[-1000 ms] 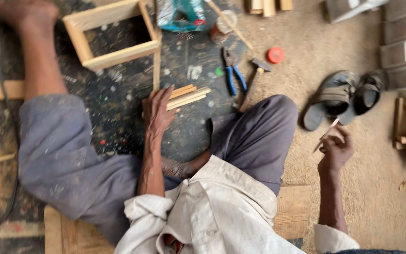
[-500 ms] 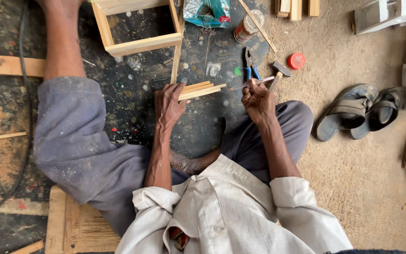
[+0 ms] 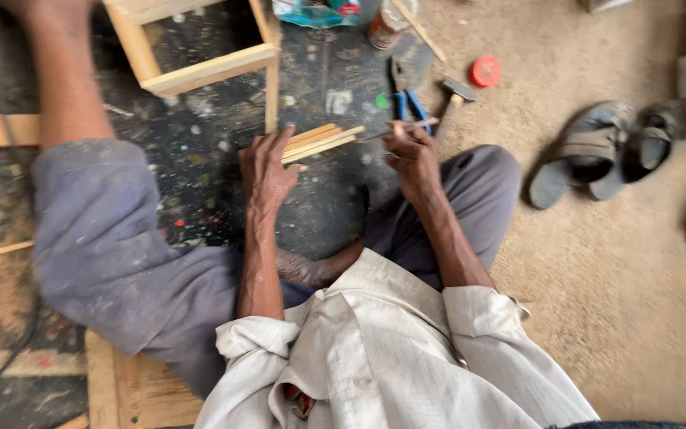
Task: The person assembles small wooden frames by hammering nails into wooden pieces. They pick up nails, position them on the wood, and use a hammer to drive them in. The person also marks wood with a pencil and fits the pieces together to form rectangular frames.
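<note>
Seated: a person works cross-legged on a paint-flecked floor (image 3: 200, 183).
Left hand (image 3: 266, 171): spread flat, fingers pressing down on the near end of a small bundle of sticks (image 3: 323, 141); it pins them and grips nothing.
Right hand (image 3: 411, 151): closed in a pinch round one thin stick (image 3: 398, 130), whose far tip lies at the end of the bundle.
Sticks: lying on the floor between the two hands, side by side, roughly level at the ends.
Tools: blue-handled pliers (image 3: 406, 91) and a small hammer (image 3: 454, 94) lie just beyond the right hand, untouched.
Frame (image 3: 200, 48): an open wooden box frame stands further off, beyond the left hand, with its corners joined.
Further out: a red cap (image 3: 486, 71), a small bottle (image 3: 385, 22) and a pair of sandals (image 3: 605, 147) on the sandy ground.
Progress: judged from this, the frame looks assembled, while the sticks are merely gathered, not fixed to anything; fitting them appears to remain.
</note>
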{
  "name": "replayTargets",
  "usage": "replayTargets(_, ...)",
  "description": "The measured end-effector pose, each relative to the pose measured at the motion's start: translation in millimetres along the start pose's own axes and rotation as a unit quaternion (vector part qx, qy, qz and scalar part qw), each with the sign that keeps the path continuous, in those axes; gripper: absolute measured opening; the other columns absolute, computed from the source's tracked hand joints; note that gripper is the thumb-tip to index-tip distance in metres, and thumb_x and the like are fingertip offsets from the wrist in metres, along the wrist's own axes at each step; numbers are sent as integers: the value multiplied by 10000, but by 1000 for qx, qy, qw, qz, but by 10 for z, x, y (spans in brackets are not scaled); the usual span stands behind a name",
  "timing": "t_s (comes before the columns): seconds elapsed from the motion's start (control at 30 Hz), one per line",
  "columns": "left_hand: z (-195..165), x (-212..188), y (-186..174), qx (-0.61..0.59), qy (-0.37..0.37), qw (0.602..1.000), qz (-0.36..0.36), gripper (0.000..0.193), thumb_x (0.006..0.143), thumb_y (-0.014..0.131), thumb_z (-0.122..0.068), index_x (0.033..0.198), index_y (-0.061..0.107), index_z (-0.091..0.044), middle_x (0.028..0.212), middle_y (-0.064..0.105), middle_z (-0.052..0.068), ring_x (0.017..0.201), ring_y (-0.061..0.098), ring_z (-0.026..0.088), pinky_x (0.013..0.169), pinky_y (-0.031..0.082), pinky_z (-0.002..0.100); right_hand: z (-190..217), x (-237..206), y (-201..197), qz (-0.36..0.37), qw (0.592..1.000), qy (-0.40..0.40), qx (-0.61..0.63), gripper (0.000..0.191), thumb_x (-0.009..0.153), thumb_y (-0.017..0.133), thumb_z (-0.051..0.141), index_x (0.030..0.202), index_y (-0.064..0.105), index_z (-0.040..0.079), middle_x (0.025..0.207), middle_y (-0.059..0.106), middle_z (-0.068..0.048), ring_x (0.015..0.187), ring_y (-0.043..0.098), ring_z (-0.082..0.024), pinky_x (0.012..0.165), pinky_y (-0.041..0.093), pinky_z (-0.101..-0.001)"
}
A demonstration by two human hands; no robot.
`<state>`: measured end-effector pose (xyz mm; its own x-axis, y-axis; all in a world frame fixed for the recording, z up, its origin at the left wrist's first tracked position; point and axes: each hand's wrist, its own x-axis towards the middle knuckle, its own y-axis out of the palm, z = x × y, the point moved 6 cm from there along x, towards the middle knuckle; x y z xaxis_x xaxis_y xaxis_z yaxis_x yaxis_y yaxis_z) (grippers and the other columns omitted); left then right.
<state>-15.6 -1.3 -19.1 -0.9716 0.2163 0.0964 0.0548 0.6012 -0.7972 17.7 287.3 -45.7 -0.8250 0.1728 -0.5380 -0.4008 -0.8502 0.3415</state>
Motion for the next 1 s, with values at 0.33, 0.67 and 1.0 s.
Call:
replayTargets(0.33, 166, -124, -35, -9, -56, 998, -15, 900, 702, 940, -146, 1499, 527, -206, 1509, 548, 68, 1317, 522, 267, 1077, 424, 509, 67, -6, 31, 96, 994, -47, -31, 76, 1124, 578, 159, 1076, 529, 127, 881, 562, -10, 669, 473, -102, 574, 425, -259)
replayTargets(0.67, 106, -126, -96, 54, -11, 993, -101, 1010, 647, 933, -148, 1534, 470, -280, 1528, 509, 46, 1336, 509, 243, 1049, 406, 572, 111, -101, 82, 68, 997, -36, -22, 105, 1162, 563, 145, 1193, 589, 49, 961, 640, -64, 780, 604, -116, 630, 493, -243)
replayTargets(1.0, 28, -7, -375, -279, 7, 957, -73, 877, 663, 951, -123, 1454, 573, -113, 1497, 562, 129, 1371, 590, 305, 1079, 527, 373, 1137, -1082, -671, -18, 950, -308, 54, 153, 1116, 602, 119, 1244, 612, 35, 1001, 681, -112, 780, 608, -124, 618, 460, -249)
